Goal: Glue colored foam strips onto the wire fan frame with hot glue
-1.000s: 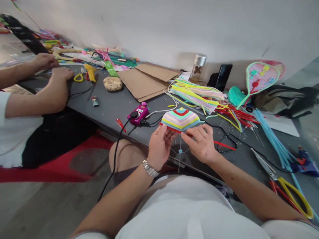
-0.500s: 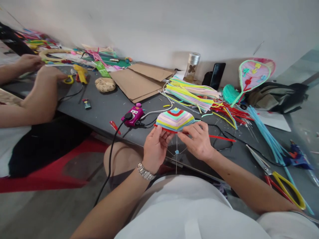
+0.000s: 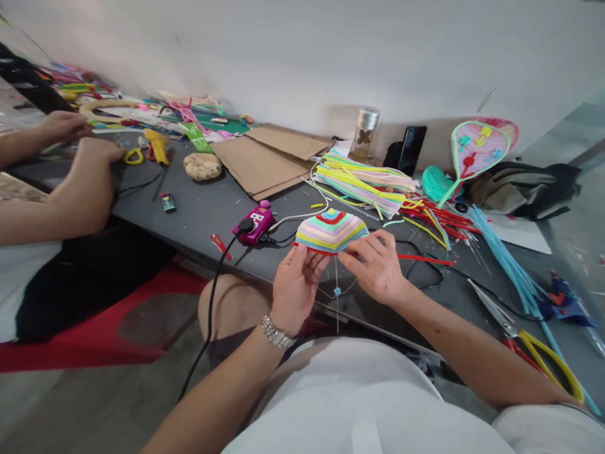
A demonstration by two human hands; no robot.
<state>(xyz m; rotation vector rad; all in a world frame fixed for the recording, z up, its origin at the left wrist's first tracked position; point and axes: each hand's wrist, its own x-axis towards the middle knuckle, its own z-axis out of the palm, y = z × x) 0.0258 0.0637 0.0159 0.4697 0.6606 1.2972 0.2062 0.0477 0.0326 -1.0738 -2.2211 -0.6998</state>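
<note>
pinching the striped woven piece point(image 3: 331, 231) over the table edge, the left hand point(image 3: 297, 290) and right hand point(image 3: 375, 268) grip its rim between thumbs and fingers, its upper part filled with coloured bands while the thin lower frame point(image 3: 331, 287) with its blue bead point(image 3: 337, 291) stays bare.

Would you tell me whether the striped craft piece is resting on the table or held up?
The striped craft piece is held up: the left hand and right hand grip its edges above the table.

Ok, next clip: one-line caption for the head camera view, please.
The left hand and right hand pinch a rainbow-striped layered craft piece over a grey worktable strewn with coloured strips.
</note>
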